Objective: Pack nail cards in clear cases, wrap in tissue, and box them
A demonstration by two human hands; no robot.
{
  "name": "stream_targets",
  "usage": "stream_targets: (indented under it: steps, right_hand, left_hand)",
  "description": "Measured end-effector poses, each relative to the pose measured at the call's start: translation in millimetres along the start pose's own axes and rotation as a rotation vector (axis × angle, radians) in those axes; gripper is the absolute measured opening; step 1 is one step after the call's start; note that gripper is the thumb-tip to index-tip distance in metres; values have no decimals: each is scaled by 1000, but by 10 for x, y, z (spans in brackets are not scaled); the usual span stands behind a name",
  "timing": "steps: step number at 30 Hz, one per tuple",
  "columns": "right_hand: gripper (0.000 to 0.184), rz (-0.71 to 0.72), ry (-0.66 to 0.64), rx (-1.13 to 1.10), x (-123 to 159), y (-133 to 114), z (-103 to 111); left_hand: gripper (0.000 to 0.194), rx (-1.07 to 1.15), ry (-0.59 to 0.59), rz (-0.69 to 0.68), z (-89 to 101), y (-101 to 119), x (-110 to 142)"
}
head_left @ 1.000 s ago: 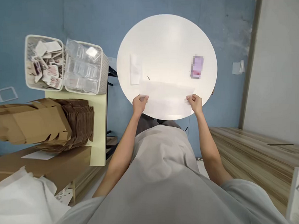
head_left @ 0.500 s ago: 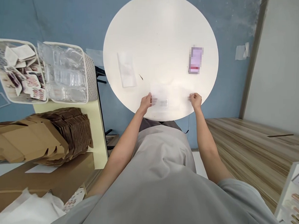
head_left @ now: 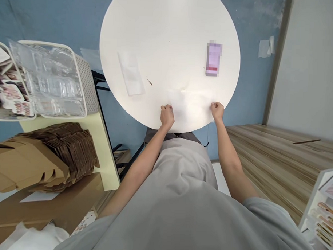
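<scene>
A round white table [head_left: 171,56] carries everything. Near its front edge lies a faint, translucent sheet [head_left: 193,108], spread between the two grips. A folded white sheet [head_left: 131,74] lies towards the left edge of the surface; a pixelated purple item [head_left: 213,60] towards the right edge. The left hand [head_left: 167,116] is curled at the spread sheet's left end; I cannot tell whether it grips. The smaller-looking right hand [head_left: 217,111] pinches the right end.
</scene>
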State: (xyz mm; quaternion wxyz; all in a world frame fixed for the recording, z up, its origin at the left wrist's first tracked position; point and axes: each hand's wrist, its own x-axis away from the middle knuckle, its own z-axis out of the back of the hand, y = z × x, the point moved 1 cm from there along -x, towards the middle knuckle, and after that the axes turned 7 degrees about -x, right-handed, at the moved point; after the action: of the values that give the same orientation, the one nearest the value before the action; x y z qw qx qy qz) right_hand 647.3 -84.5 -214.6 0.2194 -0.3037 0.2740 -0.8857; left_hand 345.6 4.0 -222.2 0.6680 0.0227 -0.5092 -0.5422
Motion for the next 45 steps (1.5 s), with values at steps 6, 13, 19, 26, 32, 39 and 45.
stream_targets:
  steps: [6, 13, 19, 26, 32, 39, 45]
  right_hand:
    - [23, 46, -12, -38, -21, 21, -48]
    - [25, 38, -46, -42, -3, 31, -172]
    - [44, 84, 93, -56, 12, 41, -208]
    - [59, 432, -385, -6, 600, -299, -937]
    - [84, 500, -580, 230, 902, -445, -1462]
    - [86, 505, -618, 205, 802, -396, -1427]
    - [87, 526, -634, 208, 819, -354, -1437]
  left_hand:
    - [26, 108, 224, 87, 712, -401, -31]
    - [35, 334, 207, 62, 1082, -518, 7]
    - [24, 159, 75, 27, 385, -231, -156]
    - [20, 64, 92, -12, 276, -291, -208]
    - [23, -24, 330, 66, 271, -447, -50]
    - [11, -99, 254, 60, 141, -466, 114]
    - [3, 25, 205, 26, 225, -437, 147]
